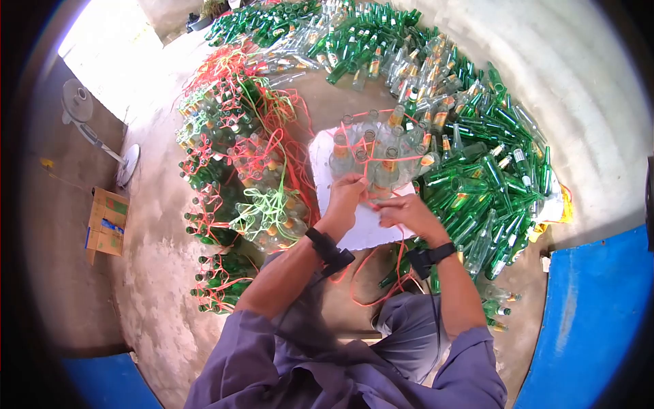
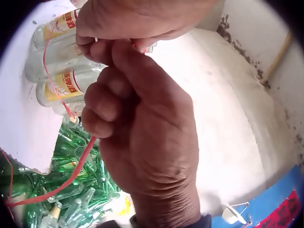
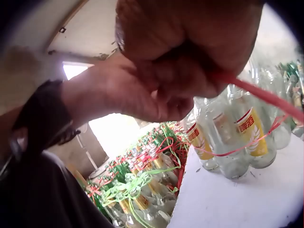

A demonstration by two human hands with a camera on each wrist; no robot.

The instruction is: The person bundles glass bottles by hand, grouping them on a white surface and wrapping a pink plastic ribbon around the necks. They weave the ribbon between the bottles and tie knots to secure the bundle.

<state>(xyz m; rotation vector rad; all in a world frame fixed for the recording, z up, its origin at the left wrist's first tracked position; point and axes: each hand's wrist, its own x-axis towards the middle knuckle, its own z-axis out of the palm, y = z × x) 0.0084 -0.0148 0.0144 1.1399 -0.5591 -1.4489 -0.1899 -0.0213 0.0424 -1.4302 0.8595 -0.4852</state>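
Observation:
A bundle of clear glass bottles (image 1: 388,167) stands on a white board (image 1: 328,184), with a thin red strap (image 3: 237,150) round its sides. At the near side of the bundle my left hand (image 1: 349,198) has its fingertips together on the strap. My right hand (image 1: 412,215) meets it there. In the left wrist view the right hand (image 2: 147,118) has curled fingers, and a length of red strap (image 2: 78,171) trails out of them. The left hand (image 2: 142,19) reaches in from the top, touching the right thumb. The pinched strap is mostly hidden by the fingers.
Loose green bottles (image 1: 470,184) lie heaped on the right and far side. Strapped bottle bundles (image 1: 218,163) stand left, topped with red and green straps (image 1: 262,215). A fan (image 1: 128,163), a cardboard box (image 1: 107,221) and a blue panel (image 1: 593,320) stand further out.

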